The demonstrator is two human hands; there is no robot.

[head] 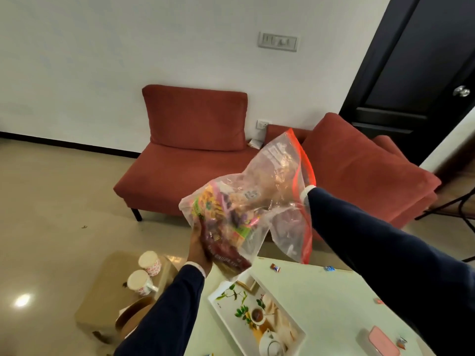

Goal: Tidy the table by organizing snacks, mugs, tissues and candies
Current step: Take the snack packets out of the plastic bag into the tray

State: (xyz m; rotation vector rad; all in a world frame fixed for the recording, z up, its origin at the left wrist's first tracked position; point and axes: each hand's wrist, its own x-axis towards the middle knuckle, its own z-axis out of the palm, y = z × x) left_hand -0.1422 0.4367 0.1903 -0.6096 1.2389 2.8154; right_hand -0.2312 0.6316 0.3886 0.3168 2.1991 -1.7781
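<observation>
A clear zip bag (pixel 267 191) with a red zip strip hangs in the air above the white table (pixel 329 304). Several colourful snack packets (pixel 226 219) lie inside it. My left hand (pixel 199 249) grips the bag's lower end from beneath, around the packets. My right hand (pixel 285 214) shows only as a blur through the plastic at the bag's mouth; its fingers cannot be made out. Two white mugs (pixel 149 263) (pixel 140 282) stand on a low brown stool (pixel 102 299) at the left. Wrapped candies (pixel 275 267) (pixel 329 269) (pixel 377 301) lie scattered on the table.
A white tray (pixel 226 314) with a tea print sits on the table's left part, a pink case (pixel 383 341) near the right front. A brown bowl (pixel 133 317) rests on the stool. A red sofa (pixel 195 155) stands behind, a black door (pixel 416 73) at the right.
</observation>
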